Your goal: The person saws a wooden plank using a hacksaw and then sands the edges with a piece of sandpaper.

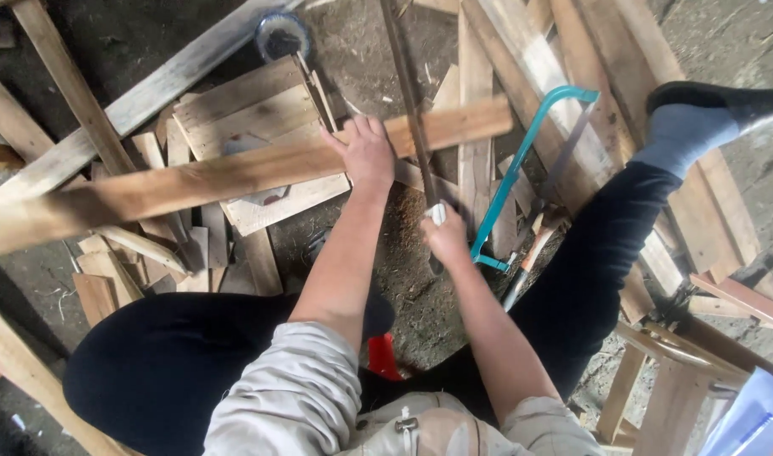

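A long wooden plank (192, 181) lies across the scrap pile, running from the left edge to the upper middle. My left hand (368, 154) presses flat on it near its right end. Just right of that hand, a long thin saw blade (407, 93) crosses the plank and reaches toward the top of the view. My right hand (446, 239) is closed around the saw's handle, below the plank. Both my legs in dark trousers spread to either side.
A teal bow saw (521, 165) lies on the ground right of my right hand. Loose boards (251, 110) and offcuts cover the dirt floor. A round brush (281, 35) sits at the top. My grey-socked foot (686, 127) rests on planks; a wooden frame (656, 380) stands at lower right.
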